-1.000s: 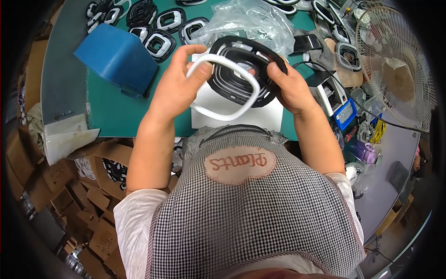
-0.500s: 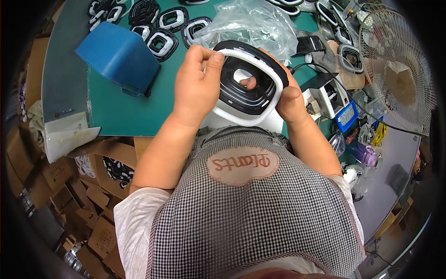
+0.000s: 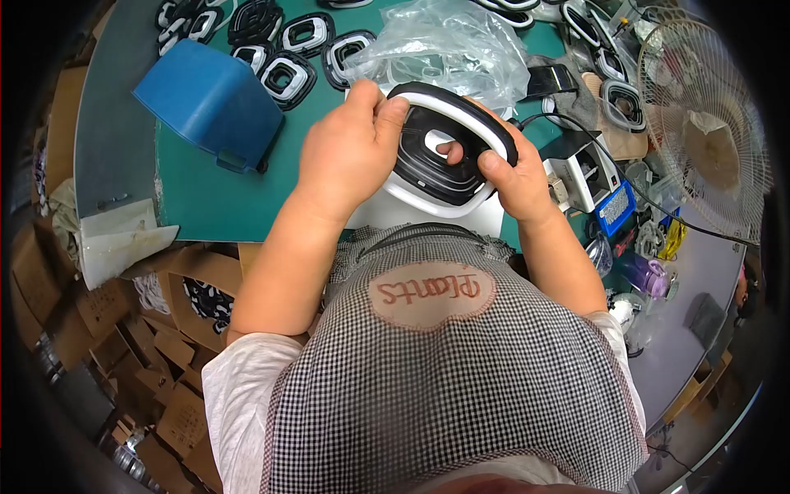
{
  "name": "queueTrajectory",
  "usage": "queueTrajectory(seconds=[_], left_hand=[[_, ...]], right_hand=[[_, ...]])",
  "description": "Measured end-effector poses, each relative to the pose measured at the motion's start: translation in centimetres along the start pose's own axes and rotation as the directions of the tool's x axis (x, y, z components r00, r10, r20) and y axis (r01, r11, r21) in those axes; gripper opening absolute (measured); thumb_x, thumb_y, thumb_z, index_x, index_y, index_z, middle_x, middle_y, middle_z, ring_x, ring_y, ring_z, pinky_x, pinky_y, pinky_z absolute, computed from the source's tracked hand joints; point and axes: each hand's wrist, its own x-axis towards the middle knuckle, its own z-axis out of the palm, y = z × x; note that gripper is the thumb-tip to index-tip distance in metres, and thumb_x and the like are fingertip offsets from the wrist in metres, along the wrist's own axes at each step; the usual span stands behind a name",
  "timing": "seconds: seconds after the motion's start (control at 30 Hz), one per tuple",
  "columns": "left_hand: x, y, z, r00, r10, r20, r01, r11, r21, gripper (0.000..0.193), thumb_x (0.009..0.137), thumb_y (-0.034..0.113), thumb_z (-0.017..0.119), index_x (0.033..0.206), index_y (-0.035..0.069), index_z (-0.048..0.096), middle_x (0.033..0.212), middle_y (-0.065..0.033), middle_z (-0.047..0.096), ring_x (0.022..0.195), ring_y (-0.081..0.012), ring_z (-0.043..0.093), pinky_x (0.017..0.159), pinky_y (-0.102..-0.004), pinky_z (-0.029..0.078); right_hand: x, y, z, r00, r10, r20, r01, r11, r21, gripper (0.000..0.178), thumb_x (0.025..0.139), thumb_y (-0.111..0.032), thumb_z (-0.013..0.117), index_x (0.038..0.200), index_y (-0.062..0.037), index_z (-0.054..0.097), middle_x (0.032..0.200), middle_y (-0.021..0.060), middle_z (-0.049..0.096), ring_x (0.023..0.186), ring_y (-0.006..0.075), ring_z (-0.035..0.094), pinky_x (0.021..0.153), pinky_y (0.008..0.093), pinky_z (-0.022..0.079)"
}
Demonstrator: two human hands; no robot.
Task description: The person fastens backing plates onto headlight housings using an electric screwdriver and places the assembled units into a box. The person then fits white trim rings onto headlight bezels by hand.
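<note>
Between my two hands is a rounded-square black and white frame (image 3: 436, 183), tilted above the green table. It has a white outer rim, black ribbed rings inside and an opening in the middle. My left hand (image 3: 355, 148) pinches its upper left edge between thumb and fingers. My right hand (image 3: 514, 177) grips the right side, thumb on the rim; a fingertip shows through the opening. A white sheet (image 3: 366, 216) lies under the frame on the table.
Similar black and white frames (image 3: 288, 80) lie at the back left, near a blue plastic bin (image 3: 210, 103). A clear plastic bag (image 3: 444, 49) sits behind my hands. To the right are a white device (image 3: 583, 177), a black cable and a fan (image 3: 708, 132). Cardboard boxes (image 3: 177, 412) fill the lower left.
The frame has tilted and shifted slightly right and down. My right thumb has moved onto its rim, and my left hand has followed the frame a little.
</note>
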Motion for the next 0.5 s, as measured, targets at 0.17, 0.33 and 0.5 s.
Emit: queueTrajectory(seconds=[0.17,0.33,0.5], left_hand=[[0.9,0.3,-0.8,0.990,0.117,0.080,-0.139,0.917,0.374,0.028,0.089,0.031,0.063,0.102,0.006,0.060,0.085,-0.0139,0.066,0.079,-0.0316,0.065,0.072,-0.0401,0.051],[0.3,-2.7,1.4,0.985,0.073,0.159,0.027,0.833,-0.553,0.028,0.095,0.021,0.058,0.113,0.000,0.059,0.097,-0.0084,0.066,0.088,-0.0151,0.062,0.081,-0.0289,0.049],[-0.1,-3.4,2.8,0.994,-0.023,0.111,0.080,0.843,-0.532,0.031,0.096,0.022,0.058,0.115,-0.002,0.057,0.098,-0.0083,0.066,0.089,-0.0114,0.060,0.080,-0.0265,0.049]], right_hand=[[-0.5,-0.3,-0.1,0.999,0.018,-0.030,-0.018,1.000,0.007,0.059,0.091,-0.027,0.061,0.136,0.0071,0.044,0.110,0.0106,0.065,0.104,0.0167,0.059,0.095,0.0305,0.045],[-0.3,-0.7,0.1,0.998,0.050,0.030,-0.051,0.999,0.017,0.055,0.093,-0.030,0.057,0.131,0.0084,0.047,0.110,0.0137,0.065,0.104,0.0190,0.061,0.093,0.0313,0.048],[-0.4,0.1,0.6,0.970,0.204,-0.131,-0.186,0.973,0.136,0.048,0.097,-0.030,0.053,0.124,0.0095,0.051,0.105,0.0168,0.066,0.095,0.0210,0.065,0.087,0.0319,0.052]])
